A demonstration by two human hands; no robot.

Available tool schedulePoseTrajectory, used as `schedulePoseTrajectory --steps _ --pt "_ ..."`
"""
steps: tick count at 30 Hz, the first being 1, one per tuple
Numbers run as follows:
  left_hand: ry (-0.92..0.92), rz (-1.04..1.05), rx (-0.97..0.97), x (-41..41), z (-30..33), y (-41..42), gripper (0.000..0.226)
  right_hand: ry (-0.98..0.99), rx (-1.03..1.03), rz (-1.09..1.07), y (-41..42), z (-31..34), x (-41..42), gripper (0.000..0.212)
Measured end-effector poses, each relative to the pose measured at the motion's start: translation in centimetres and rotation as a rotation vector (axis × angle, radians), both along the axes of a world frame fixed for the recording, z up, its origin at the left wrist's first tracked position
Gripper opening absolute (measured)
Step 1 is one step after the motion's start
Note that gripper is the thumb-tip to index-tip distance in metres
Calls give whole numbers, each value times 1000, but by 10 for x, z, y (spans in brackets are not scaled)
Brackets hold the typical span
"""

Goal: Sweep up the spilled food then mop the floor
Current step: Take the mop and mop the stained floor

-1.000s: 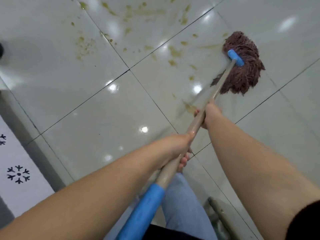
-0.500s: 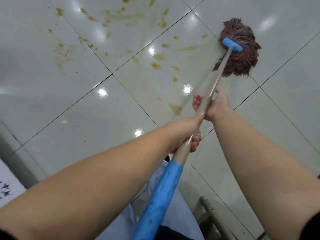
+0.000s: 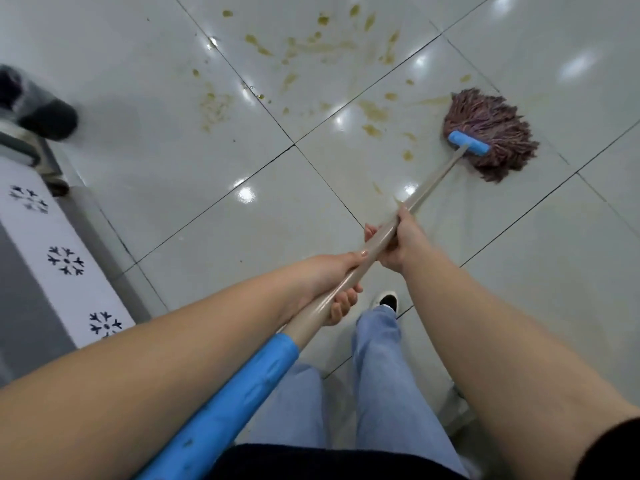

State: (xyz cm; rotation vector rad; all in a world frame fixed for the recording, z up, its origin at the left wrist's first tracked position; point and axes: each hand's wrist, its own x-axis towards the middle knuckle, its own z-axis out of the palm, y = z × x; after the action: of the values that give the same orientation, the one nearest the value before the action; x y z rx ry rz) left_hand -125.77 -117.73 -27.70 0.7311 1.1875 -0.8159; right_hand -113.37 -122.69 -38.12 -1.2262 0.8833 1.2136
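Step in hand: mopping; the maroon string mop head with blue plastic clamp (image 3: 491, 133) lies flat on the glossy pale-grey tiled floor (image 3: 138, 81), at 2 o'clock from the hands.
Left grip: left hand (image 3: 325, 282) wraps the beige mop pole with blue upper sleeve (image 3: 353, 271), fingers curled under it, just above the blue sleeve.
Right grip: right hand (image 3: 401, 240) wraps the same pole further down, thumb lying along it.
Residue: yellow-brown food smears and splatter (image 3: 372, 114) spread from 11 to 1 o'clock, just left of the mop head; none swept up that I can see, only stains.
Technique (judgement): keep the strings pressed flat, draw the head leftward through the smears in overlapping passes, working from the clean edge inward so residue is not spread.
Risk (judgement): a wet glossy tile is slippery near the dark shoe with white edging (image 3: 387, 301).
Axis: the pole's long axis runs from 7 o'clock (near the body) to 2 o'clock; the head points away and right.
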Motion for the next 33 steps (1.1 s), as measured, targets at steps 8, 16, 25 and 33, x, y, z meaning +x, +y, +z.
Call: schedulePoseTrajectory --steps 8,16,25,33 --pt "-55 78 -45 83 58 -19 63 1 121 -197 -22 56 59 44" --pt "-41 122 -78 181 114 -44 64 7 209 -180 -54 98 147 36" --pt "-396 11 125 263 167 10 53 -444 59 147 -17 164 232 41" --pt "-753 -64 780 387 209 57 38 -1063 259 316 18 277 311 67"
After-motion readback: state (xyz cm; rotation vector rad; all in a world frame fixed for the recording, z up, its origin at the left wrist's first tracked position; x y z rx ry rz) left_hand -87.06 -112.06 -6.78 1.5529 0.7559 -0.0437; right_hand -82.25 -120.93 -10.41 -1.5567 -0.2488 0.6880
